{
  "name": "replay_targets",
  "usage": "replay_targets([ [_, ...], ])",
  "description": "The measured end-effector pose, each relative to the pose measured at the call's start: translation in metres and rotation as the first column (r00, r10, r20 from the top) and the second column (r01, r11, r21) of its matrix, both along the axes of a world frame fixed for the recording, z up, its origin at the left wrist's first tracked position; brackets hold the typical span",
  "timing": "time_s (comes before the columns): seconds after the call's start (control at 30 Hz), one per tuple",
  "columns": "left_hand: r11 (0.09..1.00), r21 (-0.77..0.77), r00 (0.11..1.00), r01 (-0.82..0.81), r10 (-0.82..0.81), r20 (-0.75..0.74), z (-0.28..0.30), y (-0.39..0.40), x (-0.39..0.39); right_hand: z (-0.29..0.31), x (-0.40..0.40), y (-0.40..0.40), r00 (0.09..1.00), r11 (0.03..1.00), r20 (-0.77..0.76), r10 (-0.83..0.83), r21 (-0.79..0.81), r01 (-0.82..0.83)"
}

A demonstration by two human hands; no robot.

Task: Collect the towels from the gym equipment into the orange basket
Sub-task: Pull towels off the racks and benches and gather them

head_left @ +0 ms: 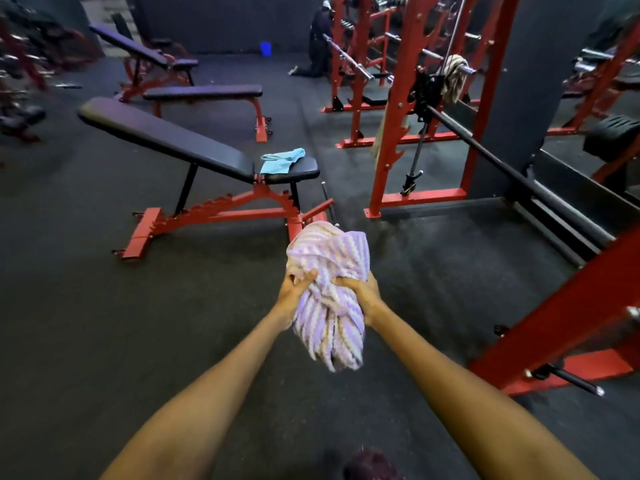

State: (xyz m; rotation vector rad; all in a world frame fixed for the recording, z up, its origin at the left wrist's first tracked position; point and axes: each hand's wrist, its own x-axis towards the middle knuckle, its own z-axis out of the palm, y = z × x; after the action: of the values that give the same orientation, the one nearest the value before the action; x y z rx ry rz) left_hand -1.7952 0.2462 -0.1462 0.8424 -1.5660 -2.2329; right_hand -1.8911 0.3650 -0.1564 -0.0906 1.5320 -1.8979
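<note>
At the left of the frame we see the incline bench (166,140), its long pad running from upper left down toward the centre, and on its small seat pad at the lower end lies a teal towel (282,161), crumpled, its longer side running along the bench line. Moving toward the centre, our left hand (294,292) has its fingers curled into the striped lilac towel (329,299), and just beside it our right hand (363,292) pinches the same bundle from the other side; both are clamped on the cloth, which hangs bunched between them with its long axis roughly vertical in the frame, tail pointing down toward us. The teal towel sits above and slightly left of this grip, so we judge the left hand the nearer one for a reach, provided the right takes the lilac bundle alone. Further right, in the upper right of the frame, a beige striped towel (453,77) is draped over the end of a bar on the red rack (398,126), hanging downward, well apart from both hands. The orange basket is nowhere in view, so we cannot tell which way it lies from the grip.
</note>
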Motion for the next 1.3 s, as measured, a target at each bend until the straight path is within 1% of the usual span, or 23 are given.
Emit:
replay_targets([
  [0.13,0.998,0.053,0.999,-0.024,0.022,0.047,-0.007,-0.037,-0.016,-0.006,-0.02,-0.043,1.0,0.999,0.0,0.022,0.032,-0.022],
  [0.2,0.999,0.042,0.998,-0.033,0.03,0.063,-0.009,-0.057,-0.029,-0.011,-0.035,-0.069,1.0,0.999,0.019,0.017,0.04,-0.017],
  [0.23,0.998,0.029,0.997,-0.048,0.046,0.065,-0.011,-0.068,-0.041,-0.011,-0.045,-0.083,0.999,0.998,0.013,0.044,0.044,-0.044],
  [0.3,0.996,-0.003,0.994,-0.089,0.089,0.068,-0.013,-0.084,-0.057,-0.017,-0.058,-0.103,0.991,0.99,-0.047,0.122,0.08,-0.118],
  [0.33,0.992,-0.026,0.989,-0.123,0.125,0.076,-0.015,-0.098,-0.071,-0.017,-0.07,-0.116,0.991,0.99,-0.055,0.12,0.083,-0.115],
  [0.4,0.981,-0.047,0.976,-0.187,0.191,0.108,-0.018,-0.129,-0.103,-0.028,-0.101,-0.151,0.999,0.997,-0.032,0.039,0.065,-0.036],
  [0.47,0.977,-0.076,0.963,-0.201,0.211,0.167,-0.019,-0.158,-0.133,-0.033,-0.132,-0.182,0.999,0.999,-0.04,0.003,0.051,-0.001],
  [0.5,0.973,-0.095,0.957,-0.211,0.226,0.184,-0.019,-0.172,-0.148,-0.031,-0.148,-0.196,0.998,0.997,-0.052,0.033,0.066,-0.03],
  [0.57,0.96,-0.117,0.94,-0.256,0.275,0.203,-0.019,-0.203,-0.185,-0.015,-0.182,-0.221,0.982,0.981,-0.073,0.176,0.091,-0.169],
  [0.6,0.954,-0.124,0.931,-0.274,0.295,0.213,-0.019,-0.216,-0.2,-0.013,-0.198,-0.234,0.973,0.973,-0.086,0.212,0.114,-0.202],
  [0.63,0.949,-0.13,0.924,-0.286,0.309,0.223,-0.017,-0.227,-0.212,-0.012,-0.214,-0.246,0.972,0.971,-0.098,0.214,0.131,-0.201],
  [0.73,0.941,-0.151,0.916,-0.303,0.332,0.226,-0.015,-0.263,-0.257,-0.015,-0.263,-0.289,0.985,0.986,-0.104,0.138,0.108,-0.127],
  [0.8,0.928,-0.168,0.907,-0.333,0.364,0.21,-0.014,-0.283,-0.28,-0.008,-0.287,-0.313,0.98,0.981,-0.113,0.167,0.122,-0.153],
  [0.9,0.916,-0.128,0.9,-0.381,0.399,0.178,-0.019,-0.318,-0.314,-0.007,-0.323,-0.35,0.97,0.97,-0.11,0.216,0.134,-0.201],
  [0.97,0.91,-0.105,0.895,-0.4,0.413,0.17,-0.029,-0.343,-0.335,-0.013,-0.344,-0.375,0.976,0.975,-0.1,0.193,0.13,-0.18],
  [1.13,0.908,-0.102,0.892,-0.406,0.418,0.171,-0.045,-0.413,-0.39,-0.028,-0.398,-0.446,0.973,0.969,-0.089,0.213,0.147,-0.199],
  [1.3,0.906,-0.127,0.887,-0.404,0.421,0.188,-0.053,-0.504,-0.459,-0.037,-0.467,-0.534,0.973,0.968,-0.084,0.215,0.151,-0.201],
])
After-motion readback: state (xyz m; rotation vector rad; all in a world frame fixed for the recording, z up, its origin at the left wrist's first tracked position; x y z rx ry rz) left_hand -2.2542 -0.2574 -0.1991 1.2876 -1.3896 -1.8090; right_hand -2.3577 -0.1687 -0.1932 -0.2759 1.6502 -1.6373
